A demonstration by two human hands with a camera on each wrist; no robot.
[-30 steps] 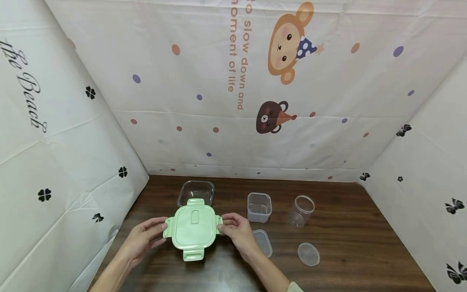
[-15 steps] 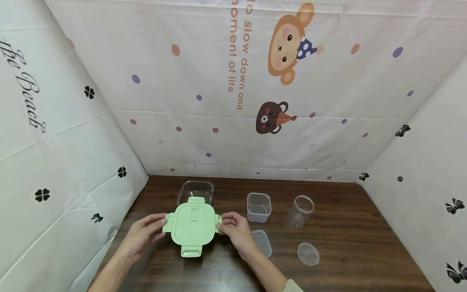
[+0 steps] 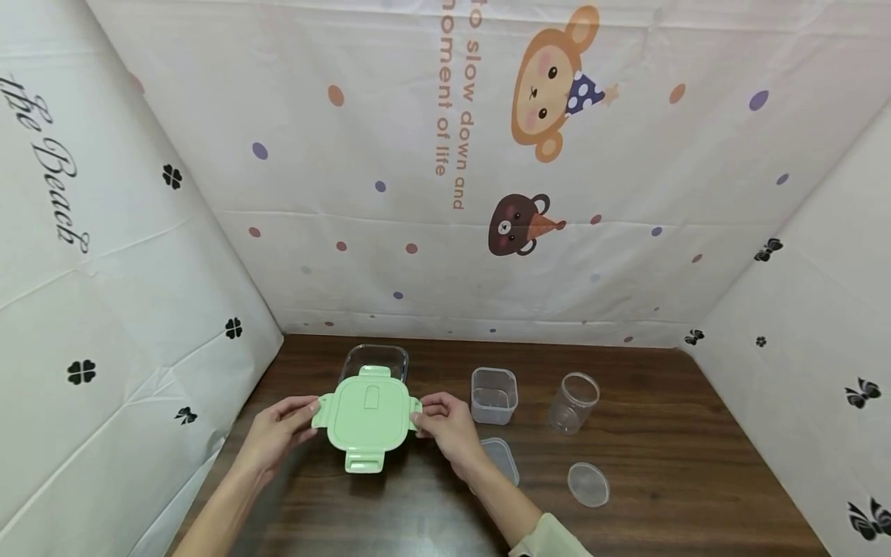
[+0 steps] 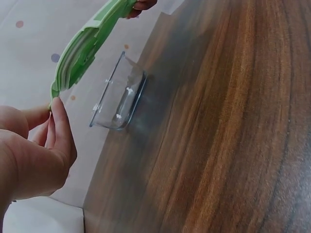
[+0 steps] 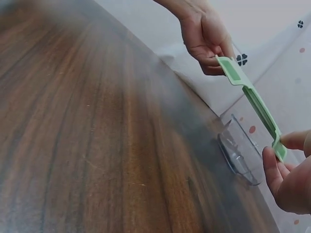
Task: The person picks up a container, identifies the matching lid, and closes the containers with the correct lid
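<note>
A green square lid (image 3: 369, 418) with a locking flap on each side is held level between both hands. My left hand (image 3: 277, 433) pinches its left flap with thumb and fingers. On the opposite side, my right hand (image 3: 448, 429) pinches the right flap. Behind and below the lid stands a clear glass container (image 3: 376, 357), its front part covered by the lid in the head view. Both wrist views show the lid (image 4: 80, 51) raised above the table, with a gap over the glass container (image 4: 119, 97).
Right of the hands stand a small square plastic tub (image 3: 494, 396) and a clear round jar (image 3: 575, 402). A square lid (image 3: 501, 459) lies by the right forearm, partly hidden, and a round lid (image 3: 588, 485) farther right. Printed cloth walls (image 3: 390, 255) enclose the wooden table (image 3: 668, 449).
Both hands have moved the green lid slightly away from the person, so it now covers more of the glass container in the head view. The other containers and lids have stayed put.
</note>
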